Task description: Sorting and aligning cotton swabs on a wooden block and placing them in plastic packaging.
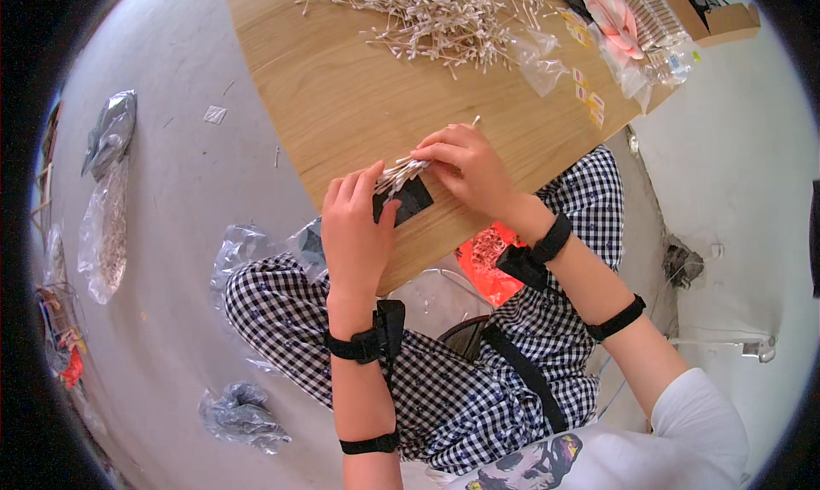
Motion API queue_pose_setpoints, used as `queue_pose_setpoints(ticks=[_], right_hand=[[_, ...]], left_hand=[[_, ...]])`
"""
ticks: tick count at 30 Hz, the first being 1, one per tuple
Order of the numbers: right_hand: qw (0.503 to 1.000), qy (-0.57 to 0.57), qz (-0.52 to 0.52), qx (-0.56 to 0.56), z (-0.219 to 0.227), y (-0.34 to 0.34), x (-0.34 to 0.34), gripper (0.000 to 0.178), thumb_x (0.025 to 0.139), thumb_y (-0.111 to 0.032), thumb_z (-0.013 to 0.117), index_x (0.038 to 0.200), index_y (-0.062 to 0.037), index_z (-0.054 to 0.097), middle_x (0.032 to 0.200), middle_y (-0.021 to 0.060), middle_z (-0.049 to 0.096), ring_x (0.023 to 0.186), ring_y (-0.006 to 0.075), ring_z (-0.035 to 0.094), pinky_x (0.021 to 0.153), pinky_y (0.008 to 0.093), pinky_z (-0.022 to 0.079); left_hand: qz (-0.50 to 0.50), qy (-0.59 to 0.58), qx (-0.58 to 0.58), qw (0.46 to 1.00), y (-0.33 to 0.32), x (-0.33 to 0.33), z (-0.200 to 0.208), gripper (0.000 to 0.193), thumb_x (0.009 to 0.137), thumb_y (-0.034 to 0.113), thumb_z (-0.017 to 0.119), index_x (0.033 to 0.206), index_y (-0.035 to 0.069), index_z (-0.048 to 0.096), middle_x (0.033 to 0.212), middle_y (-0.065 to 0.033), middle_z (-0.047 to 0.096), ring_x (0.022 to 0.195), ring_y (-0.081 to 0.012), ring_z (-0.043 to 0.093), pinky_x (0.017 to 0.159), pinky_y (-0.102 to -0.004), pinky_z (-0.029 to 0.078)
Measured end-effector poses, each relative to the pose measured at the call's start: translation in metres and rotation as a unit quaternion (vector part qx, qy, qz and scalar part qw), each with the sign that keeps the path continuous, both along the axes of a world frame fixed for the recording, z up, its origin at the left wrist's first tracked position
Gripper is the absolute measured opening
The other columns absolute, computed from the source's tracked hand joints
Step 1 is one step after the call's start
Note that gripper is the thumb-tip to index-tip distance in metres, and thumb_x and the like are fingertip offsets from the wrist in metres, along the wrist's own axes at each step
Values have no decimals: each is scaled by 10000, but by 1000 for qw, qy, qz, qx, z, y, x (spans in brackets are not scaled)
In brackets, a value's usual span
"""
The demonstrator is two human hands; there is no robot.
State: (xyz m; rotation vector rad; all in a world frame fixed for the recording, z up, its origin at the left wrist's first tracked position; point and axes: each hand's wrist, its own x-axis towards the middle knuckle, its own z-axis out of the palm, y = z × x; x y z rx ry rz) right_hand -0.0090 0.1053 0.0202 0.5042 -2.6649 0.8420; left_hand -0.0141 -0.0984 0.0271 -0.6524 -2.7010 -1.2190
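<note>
Left hand (354, 225) pinches the small black pouch (408, 201); right hand (465, 164), fingers closed on the white cotton-swab bundle (400, 176), should keep tips level while feeding them in.

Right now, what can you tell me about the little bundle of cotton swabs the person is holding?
The bundle of cotton swabs is a small fistful of thin pale sticks with white tips, lying roughly parallel and fanned a little. It sits at the near edge of the wooden table, over a small black pouch. The left hand steadies it from below while the right hand presses its fingers on top.
</note>
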Motion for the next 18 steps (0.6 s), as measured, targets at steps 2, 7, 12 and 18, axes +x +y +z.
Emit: queue_pose_setpoints(ticks=[2,7,12,18], right_hand=[[1000,-11,4,-5,0,-2,1,277,769,-12,666,1039,-71,680,1026,77,642,1000,270,567,914,396,418],[1000,5,-7,5,1,5,0,252,777,-18,671,1018,-83,699,1012,73,641,990,261,570,908,377,423],[1000,14,-25,-6,-2,13,-2,181,756,-42,680,931,-83,703,965,67,647,955,272,577,876,394,440],[999,13,-32,-4,-2,14,-5,161,765,-47,674,919,-82,705,955,66,646,951,266,581,872,393,446]], left_hand=[[4,17,-1,1000,-1,0,-4,463,706,64,757,1148,55,619,1056,-128,637,1020,-308,580,880,-393,482],[10,17,8,1000,6,1,1,423,708,75,761,1110,56,632,1038,-121,627,994,-308,580,846,-396,487],[73,-2,-37,997,1,10,15,297,707,85,765,974,42,644,969,-103,605,943,-308,577,798,-392,488],[65,-21,-78,995,-7,15,7,145,710,96,757,793,46,648,867,-93,564,869,-294,558,768,-392,471]])
